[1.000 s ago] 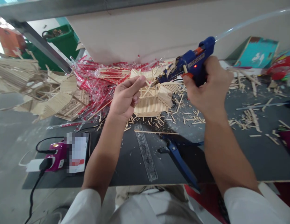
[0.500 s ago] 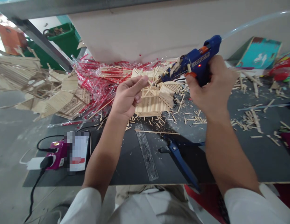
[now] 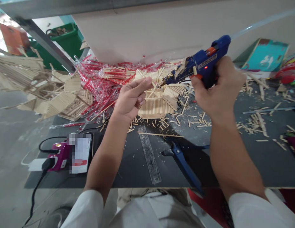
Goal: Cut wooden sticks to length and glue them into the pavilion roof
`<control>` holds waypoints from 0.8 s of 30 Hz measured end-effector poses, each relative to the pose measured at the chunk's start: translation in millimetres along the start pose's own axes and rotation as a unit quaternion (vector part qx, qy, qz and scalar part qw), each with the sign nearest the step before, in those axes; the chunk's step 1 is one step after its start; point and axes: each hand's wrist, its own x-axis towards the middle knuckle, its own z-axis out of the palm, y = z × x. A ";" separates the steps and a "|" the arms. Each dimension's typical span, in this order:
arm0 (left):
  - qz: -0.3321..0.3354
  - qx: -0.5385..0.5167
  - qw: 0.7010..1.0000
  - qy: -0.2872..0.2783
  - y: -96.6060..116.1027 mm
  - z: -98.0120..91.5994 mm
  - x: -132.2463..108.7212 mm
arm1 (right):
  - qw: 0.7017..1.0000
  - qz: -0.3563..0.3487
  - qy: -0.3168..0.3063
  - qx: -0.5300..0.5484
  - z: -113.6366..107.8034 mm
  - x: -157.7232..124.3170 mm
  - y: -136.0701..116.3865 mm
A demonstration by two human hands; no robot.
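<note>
My right hand is wrapped round a blue glue gun with an orange trigger, a lit red light and a clear glue stick out of its back. Its smeared nozzle points down and left, close to the fingertips of my left hand. The thumb and fingers of that hand pinch a short wooden stick, whose tip shows beside the thumb. Just under both lies a model of pale wooden sticks, with slatted panels and crossed sticks on top. My left hand partly hides it.
Red-and-clear wrappers with sticks lie behind on the left, beside another stick structure. A clear ruler, blue-handled cutters, a phone and a purple power strip lie near the front. Cut stick pieces litter the dark table.
The glue gun and my right hand have moved slightly to the right. My left hand stays nearly where it was, still pinching the stick.
</note>
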 end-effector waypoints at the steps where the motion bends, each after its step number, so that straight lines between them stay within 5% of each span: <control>1: 0.001 0.002 1.000 0.000 -0.3 -0.4 0.4 | 1.000 -0.003 -0.007 0.002 -0.5 -0.2 0.1; 24: 0.002 0.010 1.000 -0.019 -0.3 -1.5 3.0 | 0.999 -0.003 -0.002 -0.034 -7.4 1.8 -11.5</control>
